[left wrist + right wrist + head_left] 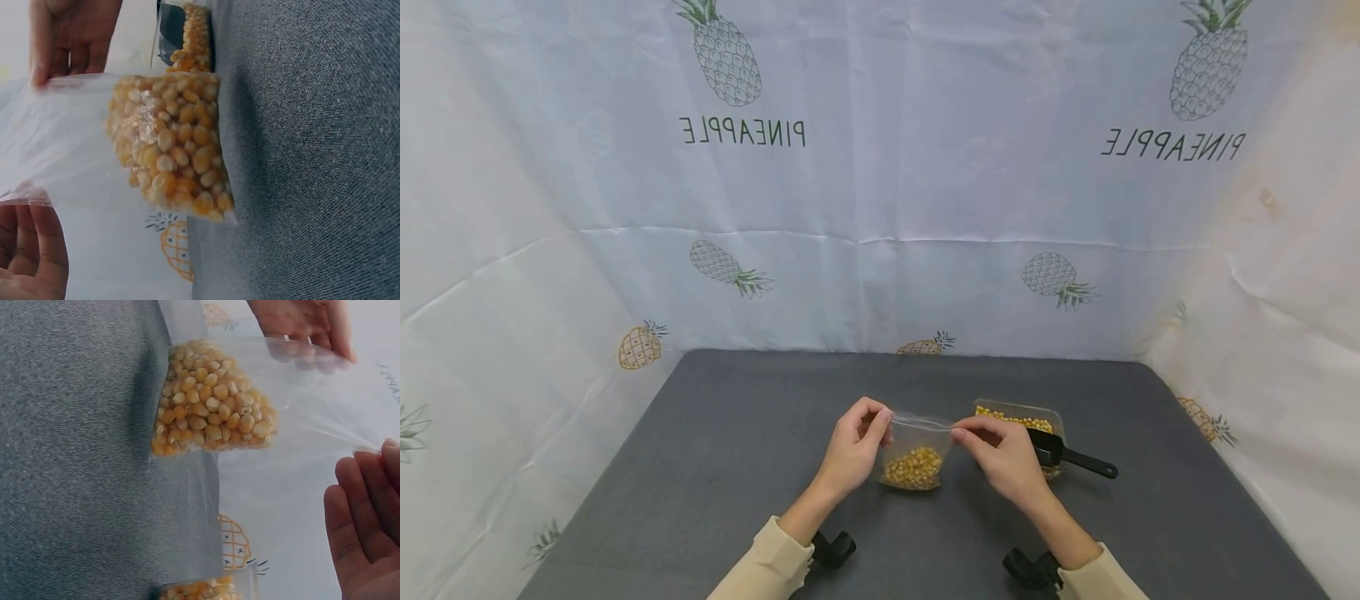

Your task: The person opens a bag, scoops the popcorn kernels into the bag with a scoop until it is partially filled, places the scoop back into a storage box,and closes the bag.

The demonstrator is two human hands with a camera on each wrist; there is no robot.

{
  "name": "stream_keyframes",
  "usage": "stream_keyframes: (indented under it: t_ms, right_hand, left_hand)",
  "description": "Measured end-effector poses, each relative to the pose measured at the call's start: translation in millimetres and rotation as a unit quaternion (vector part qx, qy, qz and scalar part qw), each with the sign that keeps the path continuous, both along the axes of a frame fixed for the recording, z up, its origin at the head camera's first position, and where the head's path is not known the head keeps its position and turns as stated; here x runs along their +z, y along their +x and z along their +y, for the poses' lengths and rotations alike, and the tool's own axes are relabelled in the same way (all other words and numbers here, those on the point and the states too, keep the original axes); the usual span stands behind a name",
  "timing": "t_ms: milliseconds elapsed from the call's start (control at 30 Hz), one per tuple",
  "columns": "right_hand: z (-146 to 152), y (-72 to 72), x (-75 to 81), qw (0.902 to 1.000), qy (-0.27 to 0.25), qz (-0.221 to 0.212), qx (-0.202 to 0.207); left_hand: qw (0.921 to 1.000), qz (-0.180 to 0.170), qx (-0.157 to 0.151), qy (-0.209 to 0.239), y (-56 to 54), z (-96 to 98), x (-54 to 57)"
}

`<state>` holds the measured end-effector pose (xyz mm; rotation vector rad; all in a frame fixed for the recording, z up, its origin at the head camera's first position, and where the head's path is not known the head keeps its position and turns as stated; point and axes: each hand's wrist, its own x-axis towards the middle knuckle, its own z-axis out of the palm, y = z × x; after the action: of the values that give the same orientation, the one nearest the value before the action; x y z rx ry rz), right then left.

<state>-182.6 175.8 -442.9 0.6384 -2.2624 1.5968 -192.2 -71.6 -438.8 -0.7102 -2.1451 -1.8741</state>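
Observation:
A clear zip bag (914, 442), its lower part filled with yellow corn kernels (178, 140), is held up by its top edge. My left hand (854, 446) pinches the left top corner between thumb and fingers. At the opposite top corner, my right hand (1003, 458) pinches the plastic the same way. The bag's bottom hangs close over the grey table, casting a shadow beside it in both wrist views. In the right wrist view the kernels (212, 403) bunch at the bag's bottom while the upper plastic is stretched between the hands.
Behind my right hand stands a clear plastic container (1056, 414) of corn kernels. A black scoop (1078, 458) lies across it, handle pointing right. The grey table (737, 467) meets a white pineapple-print curtain (880, 183) at the back and sides.

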Motion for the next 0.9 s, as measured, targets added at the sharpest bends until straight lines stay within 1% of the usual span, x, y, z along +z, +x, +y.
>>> stream_keyframes:
  t_ms: [67,133,200,233,400,500,667,900]
  right_hand:
    - [0.5,0.6,1.2,0.9999,0.004,0.009,-0.006]
    - [0.6,1.5,2.6,0.9999,0.008,0.011,-0.011]
    - [0.6,2.0,4.1,0.9999,0.007,0.004,-0.013]
    - [0.6,1.9,3.9,0.9999,0.009,0.005,-0.013]
    - [1.1,1.5,3.8,0.9999,0.005,0.0,-0.01]
    - [1.6,0.7,2.7,0.9999,0.005,-0.003,-0.011]
    - [2.3,-1.3,-1.1,0.9999,0.005,-0.004,-0.01]
    - [1.1,-3.1,-4.3,0.9999,0.007,-0.009,-0.009]
  left_hand:
    - [1.0,0.008,-0.003,0.003,-0.2,0.3,-1.4]
    - [0.9999,0.009,-0.002,0.003,-4.3,0.3,-8.8]
    - [1.0,0.002,0.0,0.001,-8.9,0.0,-17.8]
    - [1.0,-0.001,0.001,0.0,-9.2,-0.1,-19.7]
    - [0.9998,-0.017,-0.012,0.001,-8.3,-1.2,-24.2]
    - [0.9997,-0.014,-0.022,0.0,-7.9,-1.2,-25.7]
    - [0.9996,-0.008,-0.026,-0.01,-8.4,-0.4,-29.2]
    - [0.9992,-0.022,-0.021,-0.025,-9.1,0.0,-32.0]
